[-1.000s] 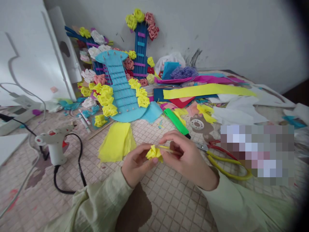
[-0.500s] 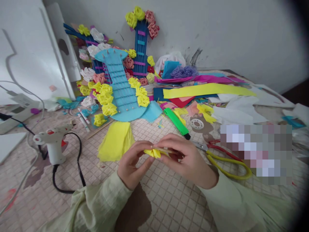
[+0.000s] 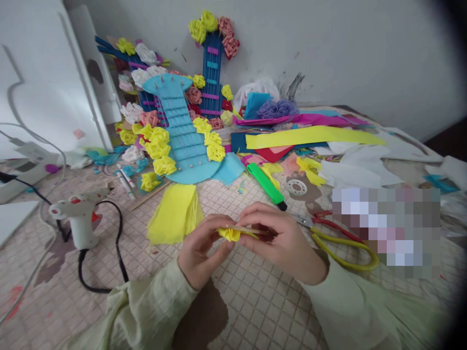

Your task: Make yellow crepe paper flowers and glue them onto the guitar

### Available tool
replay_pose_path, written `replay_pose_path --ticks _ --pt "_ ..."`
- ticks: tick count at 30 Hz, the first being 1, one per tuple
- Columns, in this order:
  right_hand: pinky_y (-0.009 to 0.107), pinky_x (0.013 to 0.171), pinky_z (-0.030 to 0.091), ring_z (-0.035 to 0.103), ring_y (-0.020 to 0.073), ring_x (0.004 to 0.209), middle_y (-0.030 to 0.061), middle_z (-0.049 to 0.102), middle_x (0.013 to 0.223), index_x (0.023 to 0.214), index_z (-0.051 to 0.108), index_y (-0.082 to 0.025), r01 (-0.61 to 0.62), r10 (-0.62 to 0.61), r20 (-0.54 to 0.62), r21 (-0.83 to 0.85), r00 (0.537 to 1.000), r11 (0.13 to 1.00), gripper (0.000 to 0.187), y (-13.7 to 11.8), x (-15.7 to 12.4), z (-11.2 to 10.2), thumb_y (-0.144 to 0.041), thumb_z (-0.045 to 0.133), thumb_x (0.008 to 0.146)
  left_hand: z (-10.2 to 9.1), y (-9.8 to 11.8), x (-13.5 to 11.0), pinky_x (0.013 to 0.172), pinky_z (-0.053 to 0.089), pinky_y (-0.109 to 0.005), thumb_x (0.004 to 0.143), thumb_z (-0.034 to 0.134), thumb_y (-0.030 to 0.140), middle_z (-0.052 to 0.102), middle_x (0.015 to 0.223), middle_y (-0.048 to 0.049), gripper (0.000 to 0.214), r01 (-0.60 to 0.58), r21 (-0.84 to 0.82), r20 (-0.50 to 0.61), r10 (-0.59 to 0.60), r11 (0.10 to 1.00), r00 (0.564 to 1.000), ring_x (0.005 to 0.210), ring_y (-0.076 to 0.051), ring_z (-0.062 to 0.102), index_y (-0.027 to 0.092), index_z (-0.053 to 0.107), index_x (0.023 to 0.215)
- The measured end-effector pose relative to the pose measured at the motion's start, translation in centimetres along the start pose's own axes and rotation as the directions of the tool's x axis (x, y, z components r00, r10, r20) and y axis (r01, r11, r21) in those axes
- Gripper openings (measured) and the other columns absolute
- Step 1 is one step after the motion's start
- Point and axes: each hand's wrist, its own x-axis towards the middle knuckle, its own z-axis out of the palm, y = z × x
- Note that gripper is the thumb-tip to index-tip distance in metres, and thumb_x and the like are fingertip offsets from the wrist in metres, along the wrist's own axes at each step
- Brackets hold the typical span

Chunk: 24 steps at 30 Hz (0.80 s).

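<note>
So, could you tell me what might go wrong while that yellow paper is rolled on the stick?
The yellow paper roll is pinched by the left hand on the stick in the right hand; it could unwind or tear. The scissors lie close by the right hand, which might catch the blades. The glue gun stands by its looped cord; a tug could topple it.

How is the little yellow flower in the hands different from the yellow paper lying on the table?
The little yellow flower is small and crumpled into folds; the yellow paper is much bigger and lies mostly flat. The flower is pinched between the left hand and right hand, with a thin stick; the paper rests untouched on the table. Both are the same bright yellow.
</note>
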Motion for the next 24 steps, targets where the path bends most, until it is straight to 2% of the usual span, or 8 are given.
replay_pose_path --ticks 3,6,9,11,14,17,20,24 --pt "0.020 0.044 0.036 0.046 0.0072 0.055 0.0017 0.055 0.080 0.078 0.059 -0.017 -0.046 0.045 0.034 0.020 0.998 0.999 0.008 -0.06 -0.02 -0.09 -0.022 0.061 0.073 0.01 0.06 0.00 0.079 0.046 -0.028 0.075 0.052 0.003 0.052 0.097 -0.0060 0.031 -0.012 -0.002 0.009 0.012 1.000 1.000 0.094 -0.016 0.051 0.020 0.054 0.101" --pt "0.020 0.042 0.033 0.042 0.0063 0.053 0.0010 0.054 0.079 0.076 0.057 -0.016 -0.143 0.135 0.119 0.060 0.984 0.988 0.006 -0.28 0.02 -0.28 -0.022 0.059 0.073 -0.02 0.23 -0.02 0.077 0.046 -0.029 0.072 0.055 0.003 0.052 0.094 -0.0054 0.027 -0.006 -0.021 0.022 0.006 1.000 1.000 0.091 -0.016 0.052 0.020 0.054 0.094" --pt "0.019 0.046 0.036 0.045 0.0073 0.057 -0.0001 0.053 0.075 0.072 0.055 -0.017 -0.233 0.208 0.215 0.096 0.954 0.968 0.006 -0.53 0.12 -0.37 -0.021 0.059 0.072 -0.05 0.38 -0.03 0.075 0.046 -0.031 0.068 0.060 0.007 0.053 0.090 -0.0048 0.024 0.073 -0.052 0.076 -0.069 0.996 0.995 0.087 -0.017 0.053 0.019 0.053 0.087" --pt "0.019 0.049 0.038 0.047 0.0080 0.060 -0.0007 0.052 0.073 0.069 0.054 -0.016 -0.250 0.217 0.239 0.115 0.946 0.961 0.006 -0.61 0.16 -0.31 -0.018 0.059 0.071 -0.01 0.46 0.03 0.072 0.046 -0.031 0.066 0.063 0.011 0.053 0.087 -0.0044 0.022 0.152 -0.079 0.126 -0.141 0.985 0.982 0.083 -0.017 0.053 0.019 0.051 0.082" --pt "0.019 0.051 0.039 0.048 0.0079 0.061 -0.0017 0.052 0.070 0.068 0.053 -0.016 -0.267 0.232 0.254 0.114 0.939 0.957 0.006 -0.57 0.14 -0.10 -0.013 0.058 0.068 0.10 0.60 0.19 0.063 0.045 -0.026 0.067 0.063 0.014 0.053 0.080 -0.0027 0.016 0.240 -0.050 0.154 -0.230 0.969 0.961 0.074 -0.015 0.053 0.017 0.047 0.072" --pt "0.018 0.051 0.038 0.047 0.0072 0.060 -0.0021 0.052 0.069 0.066 0.053 -0.015 -0.310 0.273 0.263 0.113 0.925 0.944 0.006 -0.40 0.09 0.06 -0.013 0.058 0.067 0.09 0.68 0.24 0.056 0.041 -0.022 0.070 0.060 0.017 0.050 0.073 -0.0008 0.015 0.264 0.027 0.158 -0.265 0.964 0.951 0.066 -0.012 0.049 0.017 0.046 0.067" --pt "0.017 0.049 0.036 0.045 0.0060 0.057 -0.0032 0.052 0.066 0.066 0.054 -0.015 -0.320 0.282 0.258 0.119 0.924 0.940 0.006 -0.12 0.08 0.07 -0.016 0.059 0.068 -0.13 0.47 0.15 0.057 0.041 -0.022 0.074 0.056 0.020 0.050 0.073 -0.0005 0.009 0.288 0.038 0.165 -0.290 0.957 0.943 0.066 -0.012 0.048 0.017 0.049 0.070" --pt "0.016 0.046 0.034 0.042 0.0050 0.054 -0.0036 0.051 0.066 0.068 0.055 -0.015 -0.313 0.285 0.217 0.109 0.934 0.944 0.006 0.23 0.14 -0.06 -0.019 0.059 0.069 -0.52 0.16 0.15 0.066 0.044 -0.025 0.077 0.053 0.020 0.053 0.079 -0.0015 0.005 0.293 -0.043 0.153 -0.283 0.955 0.947 0.074 -0.014 0.050 0.020 0.056 0.081"
